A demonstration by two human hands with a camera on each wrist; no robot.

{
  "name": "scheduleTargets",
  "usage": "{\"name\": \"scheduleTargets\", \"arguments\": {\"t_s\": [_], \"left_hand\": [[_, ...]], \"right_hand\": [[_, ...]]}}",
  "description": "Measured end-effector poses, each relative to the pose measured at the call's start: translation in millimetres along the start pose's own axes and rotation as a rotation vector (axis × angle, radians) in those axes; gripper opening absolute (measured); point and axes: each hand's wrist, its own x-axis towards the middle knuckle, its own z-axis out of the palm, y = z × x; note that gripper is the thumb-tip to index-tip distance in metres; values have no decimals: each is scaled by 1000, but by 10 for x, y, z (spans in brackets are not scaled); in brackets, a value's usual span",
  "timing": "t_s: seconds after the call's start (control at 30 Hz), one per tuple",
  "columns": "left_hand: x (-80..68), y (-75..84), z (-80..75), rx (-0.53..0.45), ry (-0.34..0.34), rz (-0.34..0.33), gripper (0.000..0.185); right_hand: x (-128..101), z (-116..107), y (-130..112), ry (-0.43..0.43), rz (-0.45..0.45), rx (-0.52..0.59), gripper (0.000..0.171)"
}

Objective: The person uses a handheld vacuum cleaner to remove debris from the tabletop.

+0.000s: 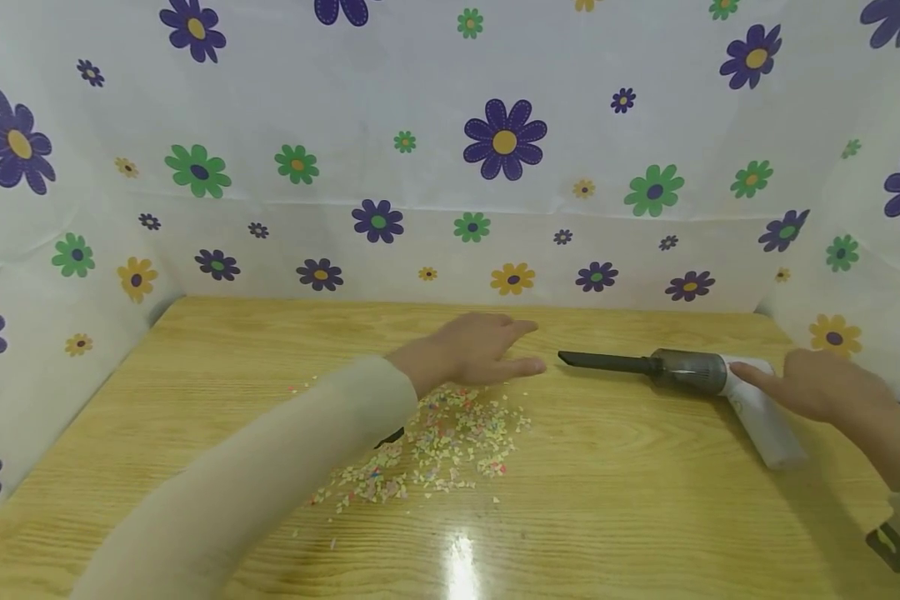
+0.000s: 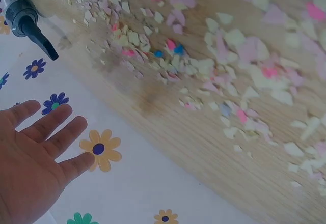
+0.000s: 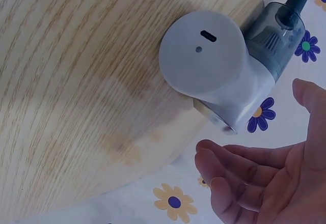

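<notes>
A handheld vacuum cleaner (image 1: 763, 417) with a white body, a smoky clear dust cup (image 3: 275, 35) and a black crevice nozzle (image 1: 603, 361) lies on the right of the table. My right hand (image 1: 832, 387) is just beside its rear end, thumb extended and fingers loosely bent; the right wrist view shows a gap between the hand (image 3: 265, 178) and the white body. Small paper scraps (image 1: 450, 450), mostly pale yellow and pink, lie scattered mid-table. Above their far side my left hand (image 1: 472, 350) reaches across with fingers spread, holding nothing. My left sleeve hides some of the scraps.
The wooden table (image 1: 592, 517) is enclosed at the back and both sides by a white flower-printed cloth (image 1: 435, 175). Beside the left sleeve a small black piece (image 1: 390, 437) shows. A dark strap piece (image 1: 892, 546) sits at the right cuff.
</notes>
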Motion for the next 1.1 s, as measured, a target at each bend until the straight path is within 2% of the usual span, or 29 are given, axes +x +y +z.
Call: {"name": "scheduleTargets", "arguments": {"t_s": [0.17,0.33,0.63,0.9,1.1], "left_hand": [[105,90,44,3,-30,14,77],[197,172,89,5,-62,4,75],[317,276,130,40,-63,31,69],[426,280,203,46,-68,12,68],[508,260,258,15,-71,-33,67]], "right_hand": [[-19,29,-24,-5,3,1,78],[-27,54,-46,-24,-10,12,72],[-20,81,-71,-55,-3,23,73],[-19,91,-72,-61,9,19,79],[-1,122,-69,-48,2,32,80]]}}
